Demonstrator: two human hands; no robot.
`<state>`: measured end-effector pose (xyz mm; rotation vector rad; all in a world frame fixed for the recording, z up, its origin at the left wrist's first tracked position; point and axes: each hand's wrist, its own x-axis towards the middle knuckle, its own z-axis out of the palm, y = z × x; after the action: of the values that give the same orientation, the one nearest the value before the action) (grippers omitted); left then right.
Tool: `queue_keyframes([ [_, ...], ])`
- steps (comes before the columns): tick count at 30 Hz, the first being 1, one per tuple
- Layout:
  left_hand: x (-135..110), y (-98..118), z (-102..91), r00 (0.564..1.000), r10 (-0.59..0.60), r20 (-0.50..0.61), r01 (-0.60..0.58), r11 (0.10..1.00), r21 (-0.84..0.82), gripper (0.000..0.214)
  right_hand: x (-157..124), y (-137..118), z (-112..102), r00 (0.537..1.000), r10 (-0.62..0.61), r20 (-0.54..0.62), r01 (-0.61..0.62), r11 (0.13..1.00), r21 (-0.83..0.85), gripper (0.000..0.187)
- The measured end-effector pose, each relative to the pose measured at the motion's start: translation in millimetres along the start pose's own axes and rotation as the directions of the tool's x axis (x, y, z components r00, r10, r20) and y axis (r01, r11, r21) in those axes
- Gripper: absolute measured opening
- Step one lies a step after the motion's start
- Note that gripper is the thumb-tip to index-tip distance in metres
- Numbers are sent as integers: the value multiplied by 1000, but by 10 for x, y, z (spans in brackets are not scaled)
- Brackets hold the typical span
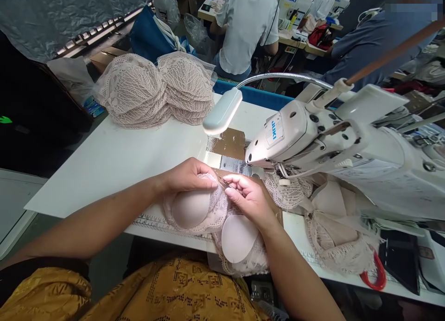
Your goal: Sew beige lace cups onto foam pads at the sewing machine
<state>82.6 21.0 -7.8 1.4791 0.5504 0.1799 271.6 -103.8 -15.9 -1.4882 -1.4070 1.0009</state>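
Note:
A beige lace bra [190, 210] with smooth pale cups lies across the front edge of the sewing table, its second cup hanging over the edge toward my lap. My left hand [186, 176] pinches the upper lace edge of the bra between thumb and fingers. Close beside it, my right hand [251, 198] is closed around small metal thread snips [223, 182], mostly hidden in the fingers. The tips of the snips point at the lace by my left fingertips. Both hands are just in front of the sewing machine's needle area.
A white sewing machine [295, 131] stands at the right, with a lamp [224, 110] on a bent neck. Stacked lace bras [139, 91] sit at the back left. More lace pieces [337, 228], red-handled scissors [377, 274] and a dark phone [399, 256] lie right. Co-workers sit beyond.

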Motion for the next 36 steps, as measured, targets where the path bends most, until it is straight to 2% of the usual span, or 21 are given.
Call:
queue_keyframes([
  [5,9,18,13,1000,-14,6,14,999,33,20,8,-25,60,999,18,43,-19,1000,9,24],
  [9,12,28,27,1000,2,21,-4,995,102,24,22,-32,115,999,-40,-1,40,999,-15,19],
  [12,20,20,40,1000,13,11,-14,988,155,27,41,-10,146,997,-39,-60,40,999,11,16],
  [15,25,6,24,998,67,11,-68,981,182,22,54,10,104,997,27,-66,-21,996,83,20],
  [17,23,-2,-26,996,90,27,-93,981,169,30,37,-1,9,996,84,-40,-80,993,88,27],
  [20,9,-13,-160,999,48,17,-50,990,134,45,-80,-58,-220,987,156,-29,-159,979,-127,31],
  [23,-1,-36,-300,998,-53,-17,54,994,92,63,-306,-90,-460,969,245,-29,-237,890,-389,32],
  [25,3,-57,-355,995,-100,0,100,994,41,71,-462,-71,-568,960,273,-60,-269,844,-463,32],
  [27,12,-75,-367,994,-108,23,108,994,6,75,-565,-38,-601,958,274,-87,-282,834,-475,32],
  [30,14,-82,-331,997,-68,39,68,998,5,72,-547,-19,-500,969,223,-110,-249,876,-413,28],
  [33,-18,-52,-274,998,4,63,-5,1000,23,65,-345,-63,-277,979,177,-98,-198,943,-268,27],
  [36,-72,4,-229,992,56,110,-59,998,22,59,-107,-159,-39,987,152,-56,-156,985,-70,38],
])
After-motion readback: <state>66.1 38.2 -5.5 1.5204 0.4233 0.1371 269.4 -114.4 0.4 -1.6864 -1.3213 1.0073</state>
